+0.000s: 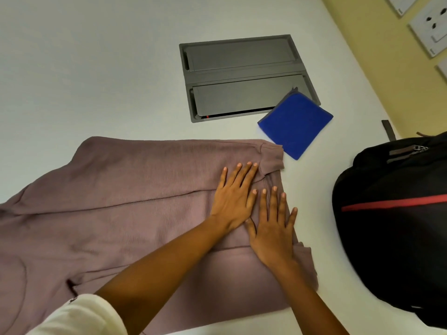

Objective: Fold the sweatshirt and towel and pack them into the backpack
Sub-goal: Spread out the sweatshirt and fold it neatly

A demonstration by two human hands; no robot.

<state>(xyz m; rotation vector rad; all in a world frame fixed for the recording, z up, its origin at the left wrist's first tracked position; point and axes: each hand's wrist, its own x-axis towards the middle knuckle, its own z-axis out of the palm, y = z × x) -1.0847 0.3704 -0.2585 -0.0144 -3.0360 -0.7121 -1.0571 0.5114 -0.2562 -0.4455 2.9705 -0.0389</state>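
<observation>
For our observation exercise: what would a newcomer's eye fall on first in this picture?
The left hand and right hand press flat, side by side, on a mauve sweatshirt spread over the white table. Beyond it lies a folded blue towel overlapping a grey hatch; a black backpack sits at the right.

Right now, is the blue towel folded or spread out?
Folded: the blue towel lies as a compact square with layered edges, its corner over the grey panel.
</observation>
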